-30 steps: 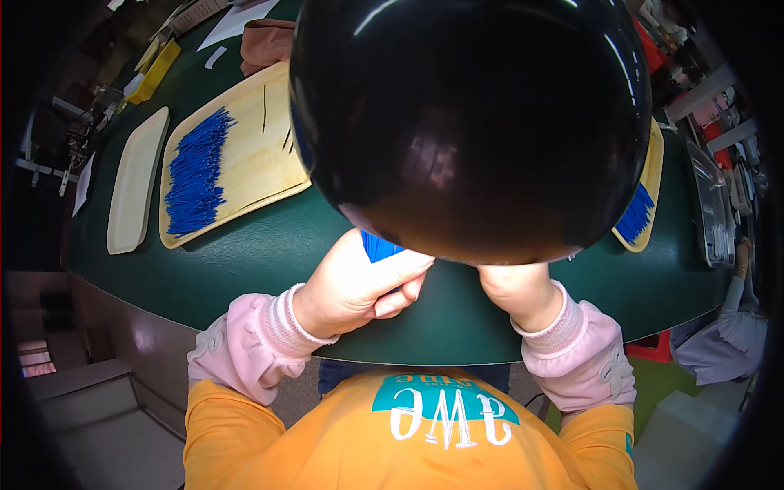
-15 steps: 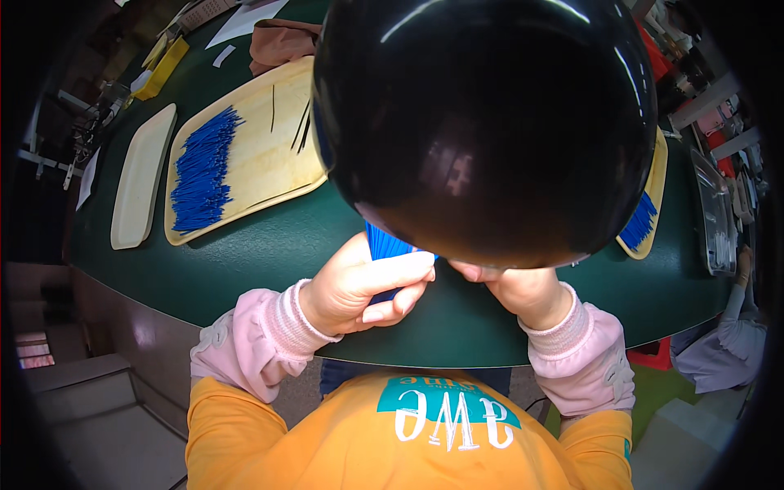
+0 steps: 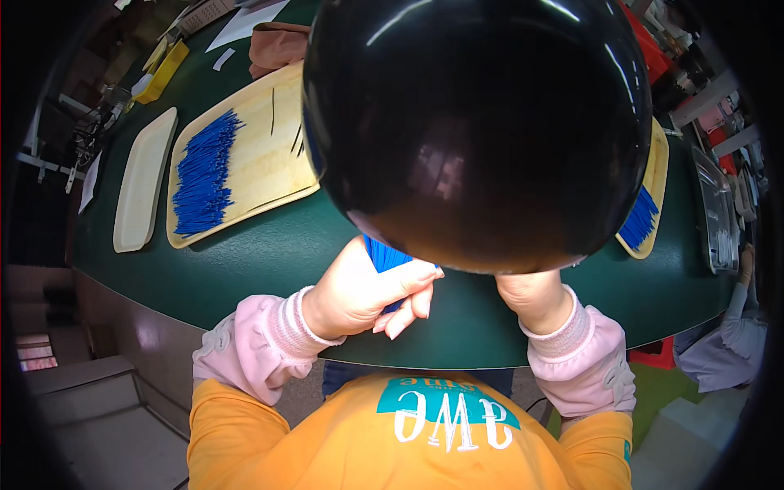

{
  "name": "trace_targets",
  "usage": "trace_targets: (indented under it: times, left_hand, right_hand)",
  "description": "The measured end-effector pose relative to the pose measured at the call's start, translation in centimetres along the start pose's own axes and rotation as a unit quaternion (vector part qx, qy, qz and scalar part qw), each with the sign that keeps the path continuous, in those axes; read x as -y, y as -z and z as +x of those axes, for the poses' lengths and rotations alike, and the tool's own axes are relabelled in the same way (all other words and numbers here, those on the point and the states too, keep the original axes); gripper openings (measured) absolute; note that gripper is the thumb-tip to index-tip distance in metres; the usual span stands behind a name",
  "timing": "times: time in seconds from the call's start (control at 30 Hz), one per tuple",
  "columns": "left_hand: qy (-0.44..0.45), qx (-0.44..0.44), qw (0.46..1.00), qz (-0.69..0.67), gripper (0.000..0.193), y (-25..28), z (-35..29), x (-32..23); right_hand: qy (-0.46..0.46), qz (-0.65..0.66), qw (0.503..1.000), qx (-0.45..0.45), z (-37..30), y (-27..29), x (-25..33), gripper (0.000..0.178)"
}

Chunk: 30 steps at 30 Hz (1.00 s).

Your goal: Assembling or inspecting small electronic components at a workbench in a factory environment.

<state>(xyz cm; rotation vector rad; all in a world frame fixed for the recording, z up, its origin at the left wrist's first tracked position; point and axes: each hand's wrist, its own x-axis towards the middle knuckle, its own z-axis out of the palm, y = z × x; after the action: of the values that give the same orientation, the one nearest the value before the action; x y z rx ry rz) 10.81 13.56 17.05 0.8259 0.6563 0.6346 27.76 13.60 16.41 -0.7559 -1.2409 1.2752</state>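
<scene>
A bundle of thin blue wires is gripped in my left hand, its thumb pressed across them and its fingers curled beneath. Part of the bundle disappears behind a large glossy black dome, which covers the middle of the view. My right hand is at the dome's lower edge, apart from the left one. Its fingers are hidden behind the dome, so whether they hold anything does not show. Many more blue wires lie in a cream tray to the left.
An empty-looking narrow cream tray stands farther left. Another cream tray with blue wires is partly hidden at right, beside a clear plastic box. A brown cloth and yellow bin lie at the back of the green table.
My right hand has moved right, away from the left hand, and its fingers have gone behind the dome. The left hand keeps hold of the blue wires. The dome has shifted slightly left.
</scene>
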Motion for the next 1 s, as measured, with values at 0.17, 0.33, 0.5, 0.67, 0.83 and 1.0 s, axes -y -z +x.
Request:
trace_targets:
  times: [0.17,0.33,0.5,0.67,0.83,1.0]
  left_hand:
    - [-0.010,0.018,0.999,-0.040,0.013,0.3,0.1,0.3]
    - [-0.032,0.022,0.998,-0.039,0.014,0.5,0.1,0.4]
    - [-0.025,0.023,0.998,-0.049,0.014,0.6,0.2,0.4]
    - [0.037,0.099,0.982,-0.158,0.014,1.0,0.4,0.5]
    - [-0.026,0.038,0.998,-0.048,0.012,0.6,0.8,0.5]
    - [-0.044,0.003,0.999,-0.018,0.012,0.3,0.4,0.0]
  right_hand:
    - [-0.022,0.036,0.999,0.019,-0.3,1.0,-0.7,0.012]
    - [0.030,-0.046,0.998,-0.040,-0.1,0.4,-1.4,0.011]
    - [-0.095,0.058,0.993,-0.039,0.0,0.6,-1.2,0.017]
    - [0.008,0.017,0.994,0.108,0.3,0.5,-0.3,0.016]
    - [-0.068,0.108,0.991,0.047,0.2,0.0,-0.1,0.016]
    - [0.039,-0.122,0.991,0.029,-0.1,0.8,-0.6,0.011]
